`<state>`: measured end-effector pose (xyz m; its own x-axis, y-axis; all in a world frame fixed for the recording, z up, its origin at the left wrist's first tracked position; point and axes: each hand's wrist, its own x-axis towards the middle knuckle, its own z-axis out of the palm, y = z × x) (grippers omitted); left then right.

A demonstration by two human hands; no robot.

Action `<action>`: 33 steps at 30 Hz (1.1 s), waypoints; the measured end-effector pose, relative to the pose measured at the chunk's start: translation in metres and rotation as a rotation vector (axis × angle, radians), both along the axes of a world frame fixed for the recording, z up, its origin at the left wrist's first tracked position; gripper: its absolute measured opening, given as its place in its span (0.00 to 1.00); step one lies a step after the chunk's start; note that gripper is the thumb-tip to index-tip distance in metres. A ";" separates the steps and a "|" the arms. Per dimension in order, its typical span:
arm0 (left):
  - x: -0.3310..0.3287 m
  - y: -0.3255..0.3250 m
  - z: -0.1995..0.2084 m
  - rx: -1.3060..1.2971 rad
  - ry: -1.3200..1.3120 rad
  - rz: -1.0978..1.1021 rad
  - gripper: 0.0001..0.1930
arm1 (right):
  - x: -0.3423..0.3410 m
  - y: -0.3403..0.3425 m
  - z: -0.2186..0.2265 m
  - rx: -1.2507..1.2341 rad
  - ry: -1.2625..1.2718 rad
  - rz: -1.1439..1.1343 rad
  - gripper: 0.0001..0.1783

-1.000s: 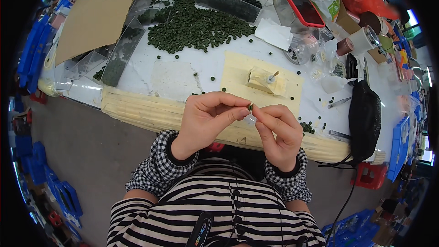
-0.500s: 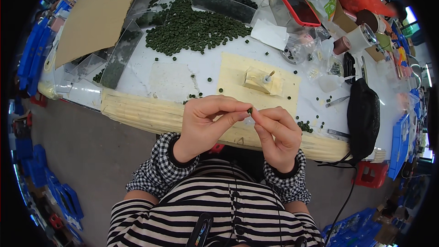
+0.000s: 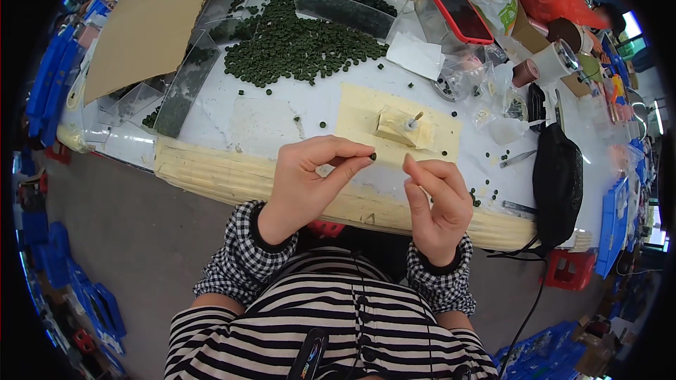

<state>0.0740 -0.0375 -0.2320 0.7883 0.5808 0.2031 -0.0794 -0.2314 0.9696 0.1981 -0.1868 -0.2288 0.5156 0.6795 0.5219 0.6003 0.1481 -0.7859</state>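
Observation:
My left hand [image 3: 306, 179] is closed in a pinch on a small dark green bead [image 3: 373, 157] held between thumb and fingertip above the table's near edge. To its right, my right hand [image 3: 440, 204] is apart from it, fingers half curled and the thumb a little away from the fingertips; no object shows in it. Beyond the hands, a yellowish block [image 3: 400, 129] with a short upright pin stands on a cream sheet [image 3: 355, 109]. Further back lies a large pile of similar dark green beads [image 3: 296, 42].
Clear bins [image 3: 345, 10] with more beads stand behind the pile. A cardboard sheet [image 3: 148, 24] leans at the left. At the right are a red-cased phone [image 3: 456, 7], a white tissue [image 3: 415, 55], tweezers [image 3: 519, 157] and a black pouch [image 3: 558, 183]. Padding [image 3: 211, 169] runs along the near edge.
My hands have come apart. The left has drawn slightly left and up with the bead in its pinch; the right has moved a little right, and its thumb has parted from the fingers.

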 end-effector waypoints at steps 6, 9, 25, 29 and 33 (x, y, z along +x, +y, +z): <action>0.005 0.047 -0.004 0.704 0.315 0.076 0.07 | 0.010 -0.003 -0.010 0.028 0.031 -0.107 0.16; 0.013 0.057 -0.018 0.806 0.243 0.145 0.07 | 0.008 -0.002 -0.007 0.017 0.007 -0.093 0.16; 0.007 0.059 -0.009 0.685 0.203 0.258 0.07 | 0.014 -0.007 -0.009 -0.050 0.040 -0.120 0.13; -0.018 0.077 0.000 0.677 0.340 0.294 0.05 | 0.021 -0.013 -0.014 -0.042 0.052 -0.168 0.13; -0.022 0.077 -0.008 0.619 0.404 0.241 0.05 | 0.021 -0.011 -0.012 -0.038 0.068 -0.166 0.13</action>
